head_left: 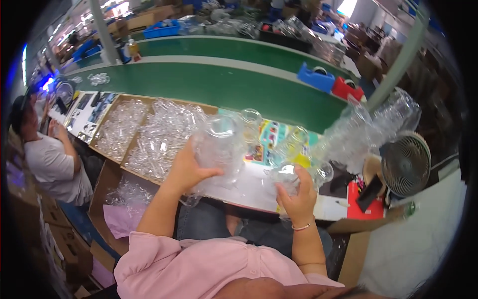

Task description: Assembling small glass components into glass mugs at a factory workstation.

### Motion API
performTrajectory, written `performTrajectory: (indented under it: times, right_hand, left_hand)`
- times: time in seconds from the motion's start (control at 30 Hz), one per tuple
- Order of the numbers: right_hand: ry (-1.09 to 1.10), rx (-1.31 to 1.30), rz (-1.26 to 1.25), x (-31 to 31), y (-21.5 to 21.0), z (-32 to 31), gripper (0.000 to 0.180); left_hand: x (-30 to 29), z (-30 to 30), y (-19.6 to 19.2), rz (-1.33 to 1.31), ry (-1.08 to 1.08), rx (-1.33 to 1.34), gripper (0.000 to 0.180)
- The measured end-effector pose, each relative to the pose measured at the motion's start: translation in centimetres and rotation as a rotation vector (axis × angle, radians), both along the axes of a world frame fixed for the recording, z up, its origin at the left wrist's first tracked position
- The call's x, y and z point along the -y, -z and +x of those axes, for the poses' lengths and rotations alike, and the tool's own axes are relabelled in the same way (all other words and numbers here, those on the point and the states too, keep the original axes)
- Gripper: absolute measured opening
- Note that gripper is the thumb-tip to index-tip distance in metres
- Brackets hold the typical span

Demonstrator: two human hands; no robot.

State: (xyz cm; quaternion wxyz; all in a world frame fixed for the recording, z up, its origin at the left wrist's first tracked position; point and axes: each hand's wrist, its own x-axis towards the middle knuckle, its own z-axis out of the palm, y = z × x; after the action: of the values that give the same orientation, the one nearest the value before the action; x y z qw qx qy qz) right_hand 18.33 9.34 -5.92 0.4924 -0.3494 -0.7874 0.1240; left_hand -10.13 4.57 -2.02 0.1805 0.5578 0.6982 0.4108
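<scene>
Left grip (193, 167), right grip (300, 198), each on one clear piece (219, 149), two tape dispensers (318, 79)

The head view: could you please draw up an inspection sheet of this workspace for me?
Surface: white worktop, partly covered.
Things: clear container; smaller clear piece.
Clutter: heaped clear pieces at left; at right, clear plastic bundle, fan, blue tape dispenser, red tape dispenser.
Hands: left hand grips the container; right hand has fingers on the smaller piece, grip unclear.
Cables: nothing clearly seen.
Surroundings: green surface beyond; person in white at left.
</scene>
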Motion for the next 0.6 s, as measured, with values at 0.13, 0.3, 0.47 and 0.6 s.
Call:
performTrajectory:
  times: [0.13,0.3,0.47,0.6]
  right_hand:
    - [0.223,0.251,0.033,0.1,-1.3,0.2,0.064]
    - [0.218,0.246,0.056,1.2,-3.6,0.0,0.059]
    - [0.001,0.133,0.226,3.8,-3.7,0.1,0.042]
    - [-0.132,0.168,0.101,3.9,-4.2,-1.9,0.033]
  left_hand:
    - [0.5,-1.4,-1.6,0.384,0.165,0.061,0.084]
    - [-0.1,-1.5,-5.0,0.471,0.191,0.026,0.064]
    - [-1.0,-1.7,-6.5,0.418,0.348,0.172,0.022]
    - [-0.9,-2.3,-7.0,0.396,0.297,0.223,0.022]
